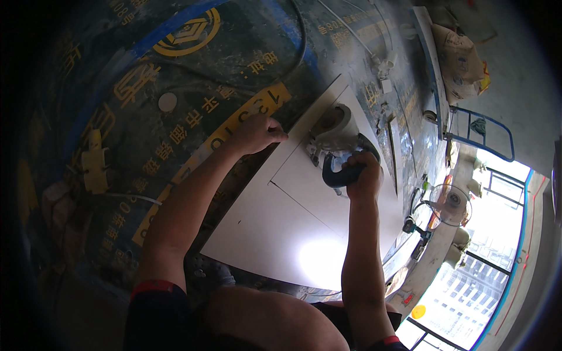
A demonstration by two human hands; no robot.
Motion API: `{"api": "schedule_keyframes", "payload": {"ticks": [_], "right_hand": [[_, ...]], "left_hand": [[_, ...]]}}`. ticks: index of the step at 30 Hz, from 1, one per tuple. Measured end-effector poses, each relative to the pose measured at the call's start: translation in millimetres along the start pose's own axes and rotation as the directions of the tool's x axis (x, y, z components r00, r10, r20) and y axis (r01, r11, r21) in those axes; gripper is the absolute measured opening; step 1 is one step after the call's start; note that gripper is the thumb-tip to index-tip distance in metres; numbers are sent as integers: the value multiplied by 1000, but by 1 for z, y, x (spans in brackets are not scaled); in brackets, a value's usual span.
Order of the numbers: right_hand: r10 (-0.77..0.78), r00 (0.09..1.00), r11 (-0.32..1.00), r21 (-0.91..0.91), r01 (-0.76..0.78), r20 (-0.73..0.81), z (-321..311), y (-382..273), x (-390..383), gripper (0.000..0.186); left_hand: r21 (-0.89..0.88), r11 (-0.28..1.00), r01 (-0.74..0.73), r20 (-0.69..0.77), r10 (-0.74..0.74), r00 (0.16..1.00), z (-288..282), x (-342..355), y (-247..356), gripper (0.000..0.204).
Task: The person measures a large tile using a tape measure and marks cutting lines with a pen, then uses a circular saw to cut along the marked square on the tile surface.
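We saw short dark sleeves on both arms, left sleeve (155,319) near-black navy, closed off with a red cuff band (153,286). Right sleeve showed only as a sliver at the lower edge, with a matching red band (390,339). Forearms, left grip (255,137) and right grip (366,169) were bare. Knee (263,316) was bare too, rounded; we logged dark fabric (332,319) beside it, garment type unclear.
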State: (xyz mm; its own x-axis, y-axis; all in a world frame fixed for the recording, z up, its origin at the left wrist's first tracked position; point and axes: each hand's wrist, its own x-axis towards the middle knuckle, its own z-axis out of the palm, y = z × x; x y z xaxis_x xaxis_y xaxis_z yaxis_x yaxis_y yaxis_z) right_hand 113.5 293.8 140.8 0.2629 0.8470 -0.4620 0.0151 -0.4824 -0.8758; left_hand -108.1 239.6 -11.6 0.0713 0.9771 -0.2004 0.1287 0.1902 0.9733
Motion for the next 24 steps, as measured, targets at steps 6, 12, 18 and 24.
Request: {"api": "schedule_keyframes", "payload": {"ticks": [6, 12, 18, 24], "right_hand": [[-11, 999, 1000, 9, 11, 40, 0, 3, -3, 13], [-7, 999, 999, 46, 5, 43, -3, 5, -2, 10], [2, 999, 999, 53, -4, 36, -3, 6, -11, 9], [2, 1000, 1000, 6, -2, 28, -4, 5, -16, 8]], "left_hand": [[-4, 1000, -5, 2, 5, 1000, 1, 1, -5, 28], [-12, 1000, 27, 20, -27, 999, 1, 2, -4, 29], [-20, 1000, 8, 5, -8, 1000, 3, 2, -8, 25], [-37, 999, -11, -6, 10, 1000, 5, 3, -10, 25]]}}
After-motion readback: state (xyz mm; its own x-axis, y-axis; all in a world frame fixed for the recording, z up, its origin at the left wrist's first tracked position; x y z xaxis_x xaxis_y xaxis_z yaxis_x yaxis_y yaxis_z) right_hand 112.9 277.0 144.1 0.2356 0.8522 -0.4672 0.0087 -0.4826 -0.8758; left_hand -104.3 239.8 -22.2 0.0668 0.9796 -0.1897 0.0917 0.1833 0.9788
